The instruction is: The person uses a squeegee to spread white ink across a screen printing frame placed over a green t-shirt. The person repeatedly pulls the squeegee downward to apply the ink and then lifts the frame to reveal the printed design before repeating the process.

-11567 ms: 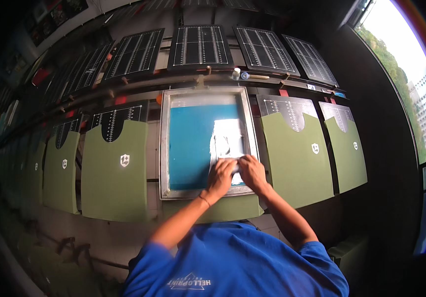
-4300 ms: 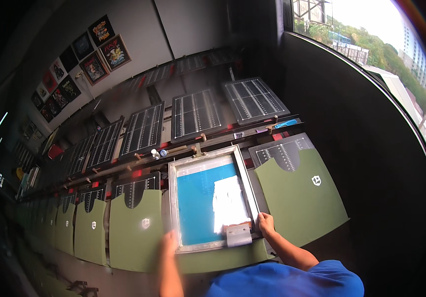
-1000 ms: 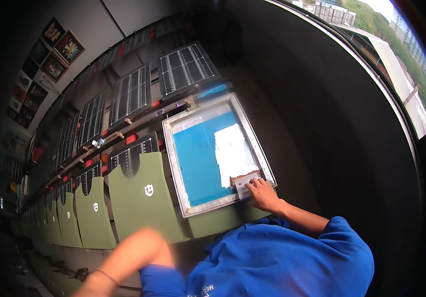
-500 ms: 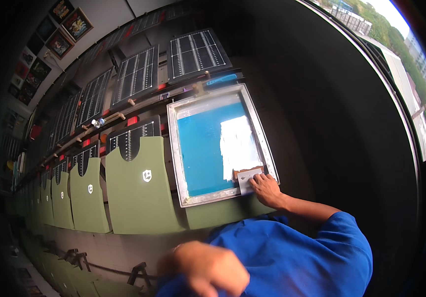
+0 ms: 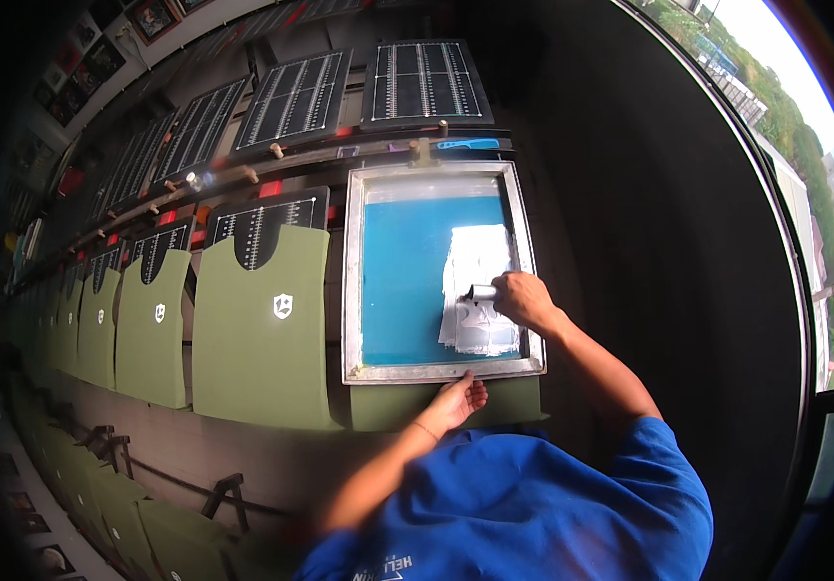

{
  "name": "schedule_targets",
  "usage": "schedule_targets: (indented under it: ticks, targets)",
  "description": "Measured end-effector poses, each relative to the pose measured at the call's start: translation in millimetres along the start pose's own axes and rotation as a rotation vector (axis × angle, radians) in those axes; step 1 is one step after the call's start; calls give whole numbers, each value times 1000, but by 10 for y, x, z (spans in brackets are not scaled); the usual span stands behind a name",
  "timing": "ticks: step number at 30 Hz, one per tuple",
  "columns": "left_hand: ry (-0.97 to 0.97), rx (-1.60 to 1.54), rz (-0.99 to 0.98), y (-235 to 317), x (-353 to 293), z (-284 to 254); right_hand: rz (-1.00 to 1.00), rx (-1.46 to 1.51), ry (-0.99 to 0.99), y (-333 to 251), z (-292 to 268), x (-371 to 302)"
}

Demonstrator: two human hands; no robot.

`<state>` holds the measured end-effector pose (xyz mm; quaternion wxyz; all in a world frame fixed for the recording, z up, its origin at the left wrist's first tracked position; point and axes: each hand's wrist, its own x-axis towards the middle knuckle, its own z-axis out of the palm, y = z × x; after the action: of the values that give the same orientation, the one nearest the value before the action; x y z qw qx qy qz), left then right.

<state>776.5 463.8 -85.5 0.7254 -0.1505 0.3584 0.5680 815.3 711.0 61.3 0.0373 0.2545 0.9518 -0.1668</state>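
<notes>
Squeegee farther up the screen

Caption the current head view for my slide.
Right hand holding a squeegee over a blue, white-smeared screen, left hand at the lower frame edge.

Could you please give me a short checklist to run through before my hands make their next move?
1. Right hand has the squeegee: ok, gripped.
2. Left hand is at the metal frame: ok, at its near edge; firmness of hold cannot tell.
3. White ink is inside the frame: ok, on the right part of the blue screen.
4. Green cloth is under the frame: ok, it shows beyond the near edge.
5. Cloth beneath the screen is smooth: cannot tell, hidden.
</notes>
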Motion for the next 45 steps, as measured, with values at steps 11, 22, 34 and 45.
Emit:
schedule_targets:
  ticks: [11, 22, 34, 45]
  targets:
    - [163, 157, 78, -116, 27, 121, -121, -137, 272, 339, 148, 774]
    - [64, 581, -206, 372, -441, 350, -17, 57, 262, -359, 573, -958]
    - [86, 1857, 1244, 1239, 97, 1150, 6, 28, 535, 27, 689, -113]
    - [40, 1754, 1304, 1087, -300, 1153, -75, 79, 379, -241, 384, -481]
